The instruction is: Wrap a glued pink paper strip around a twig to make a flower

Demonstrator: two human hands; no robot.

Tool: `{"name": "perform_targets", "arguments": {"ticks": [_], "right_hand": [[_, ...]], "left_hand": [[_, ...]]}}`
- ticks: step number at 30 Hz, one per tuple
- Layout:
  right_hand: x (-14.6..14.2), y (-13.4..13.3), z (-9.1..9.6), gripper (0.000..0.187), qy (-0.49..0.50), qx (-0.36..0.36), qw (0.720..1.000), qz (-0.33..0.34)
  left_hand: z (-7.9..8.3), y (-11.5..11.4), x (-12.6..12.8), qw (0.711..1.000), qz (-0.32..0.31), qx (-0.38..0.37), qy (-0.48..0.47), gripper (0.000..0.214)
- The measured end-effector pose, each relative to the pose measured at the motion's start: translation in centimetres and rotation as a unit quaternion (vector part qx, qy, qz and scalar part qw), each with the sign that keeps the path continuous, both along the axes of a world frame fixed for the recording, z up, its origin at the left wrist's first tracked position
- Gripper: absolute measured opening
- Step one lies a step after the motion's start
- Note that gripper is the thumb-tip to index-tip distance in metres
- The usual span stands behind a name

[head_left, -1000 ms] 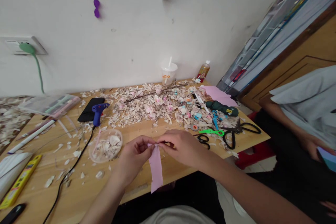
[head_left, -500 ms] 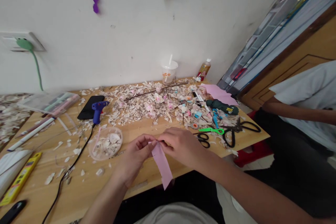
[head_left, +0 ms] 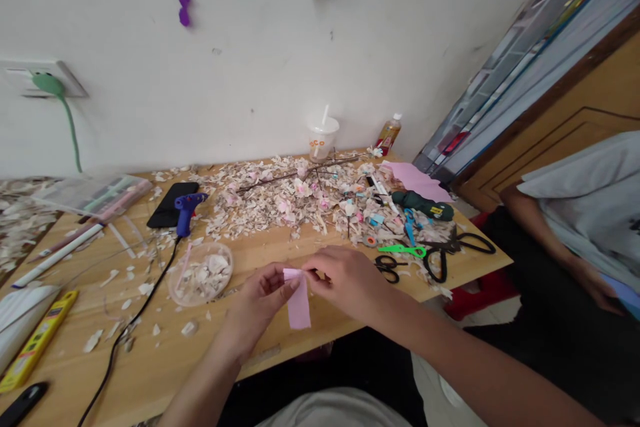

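Both of my hands meet over the front edge of a wooden table (head_left: 350, 320). My left hand (head_left: 260, 300) pinches the top of a short pink paper strip (head_left: 299, 300) that hangs down. My right hand (head_left: 347, 280) is closed on the same top end from the right. A clear round dish of pale shell-like scraps (head_left: 201, 275) lies just left of my left hand.
A heap of pale scraps and small paper flowers (head_left: 290, 197) covers the table's middle. A blue glue gun (head_left: 186, 211) with a black cord, a phone (head_left: 173, 212), several scissors (head_left: 435, 253), a cup (head_left: 321, 137) and a bottle (head_left: 389, 135) lie around. Another person (head_left: 585, 227) sits at the right.
The pink strip hangs shorter now than a second ago, its upper end gathered between my fingers. My hands stayed in place. The other person's arm moved at the right.
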State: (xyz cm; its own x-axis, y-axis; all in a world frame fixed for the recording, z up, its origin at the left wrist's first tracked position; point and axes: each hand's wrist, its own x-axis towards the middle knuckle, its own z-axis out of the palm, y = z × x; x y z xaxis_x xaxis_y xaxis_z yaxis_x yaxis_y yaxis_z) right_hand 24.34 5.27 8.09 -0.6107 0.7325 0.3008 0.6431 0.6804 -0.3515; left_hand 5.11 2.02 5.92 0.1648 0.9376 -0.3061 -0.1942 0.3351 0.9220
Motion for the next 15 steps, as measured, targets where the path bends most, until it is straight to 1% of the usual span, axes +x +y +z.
{"name": "perform_targets", "arguments": {"ticks": [3,7,11,15], "right_hand": [[0.1,0.0,0.0,0.011,-0.01,0.009,1.0,-0.006],[0.3,-0.1,0.0,0.012,-0.029,0.037,0.999,-0.002],[0.4,-0.5,0.4,0.01,-0.055,0.071,0.996,0.019],[0.4,-1.0,1.1,0.012,-0.086,0.106,0.99,0.045]], "left_hand": [[-0.3,-0.2,0.0,1.0,0.011,-0.005,-0.002,0.035],[-0.2,-0.2,0.2,0.999,0.005,-0.028,-0.032,0.036],[0.2,-0.2,0.3,0.995,0.011,-0.061,-0.073,0.038],[0.4,0.1,0.2,0.989,0.022,-0.097,-0.107,0.033]]}}
